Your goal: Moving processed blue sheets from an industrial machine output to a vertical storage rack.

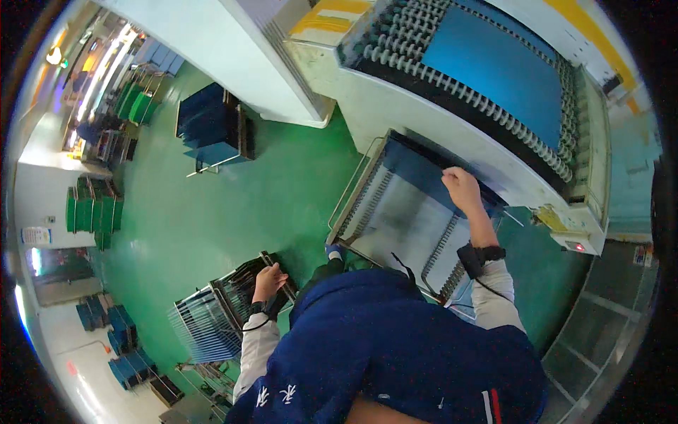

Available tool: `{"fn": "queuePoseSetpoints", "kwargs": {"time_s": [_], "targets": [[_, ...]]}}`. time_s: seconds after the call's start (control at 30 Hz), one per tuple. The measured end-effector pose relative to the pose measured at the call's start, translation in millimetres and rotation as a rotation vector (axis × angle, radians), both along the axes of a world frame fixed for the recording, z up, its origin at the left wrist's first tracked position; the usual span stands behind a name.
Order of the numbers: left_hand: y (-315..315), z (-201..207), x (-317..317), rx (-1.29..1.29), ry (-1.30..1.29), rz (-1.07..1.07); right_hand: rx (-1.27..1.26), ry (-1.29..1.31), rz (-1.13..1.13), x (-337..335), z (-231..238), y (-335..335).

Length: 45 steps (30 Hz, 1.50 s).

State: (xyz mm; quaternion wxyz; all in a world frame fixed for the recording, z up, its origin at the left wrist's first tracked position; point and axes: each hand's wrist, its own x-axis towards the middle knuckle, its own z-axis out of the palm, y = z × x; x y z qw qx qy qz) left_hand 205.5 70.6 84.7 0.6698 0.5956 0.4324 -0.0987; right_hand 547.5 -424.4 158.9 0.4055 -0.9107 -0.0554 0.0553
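Fingers (449,172) of R hand (462,189) are curled in, nearly closed, over the far R part of a metal-framed slotted rack (359,185); can't tell if they grip anything. L hand (269,280) also has fingers part-curled, at the near top bar of a dark rack (229,305) filled w/ upright thin panels (205,328); whether it grips the bar or is just beside it, can't tell.

Slotted rack stands right in front of the person, tilted in view, w/ coil-like toothed strips along both sides & a dark blue panel (422,171) across its far end, near R hand. Black box (481,258) strapped on R wrist, cable attached; black band (258,308) on L wrist.

Beyond rack: roller conveyor (395,60), pale housing, flat bright-blue sheet (498,74) lying on its rollers; small red light (580,247) lit at its near R corner. Floor (296,205) is smooth green, a bit glossy. Farther L, another rack of dark blue panels (215,120) stands on it. Along white wall (49,187), far L: green racks (95,205) & blue racks (120,332); bright lamps up top L.
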Motion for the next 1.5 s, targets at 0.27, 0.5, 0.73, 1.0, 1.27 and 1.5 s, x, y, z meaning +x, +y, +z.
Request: {"fn": "queuePoseSetpoints", "kwargs": {"time_s": [0.27, 0.5, 0.73, 1.0, 1.27, 1.5], "targets": [[-26.3, 15.6, 21.2, -0.147, 0.082, 0.123, -0.307, -0.355, -0.018, -20.8, 7.6, 12.1], [-30.9, -1.3, 8.5, -0.173, 0.074, 0.113, -0.411, -0.262, 0.029, -21.3, 3.5, 10.7], [-36.3, -4.4, -34.1, -0.236, 0.13, 0.119, -0.483, -0.184, 0.086, -21.9, -20.1, 16.0], [-13.1, 4.0, -28.7, -0.227, 0.235, -0.043, -0.607, -0.189, 0.019, -23.3, -38.8, 13.7], [37.6, -58.5, 13.8, -0.366, 0.175, -0.166, -0.631, -0.207, -0.099, -36.9, 96.6, 27.2], [33.6, -54.5, 75.3, -0.329, 0.149, -0.284, -0.406, -0.329, -0.299, -77.7, 170.6, -11.3]]}}
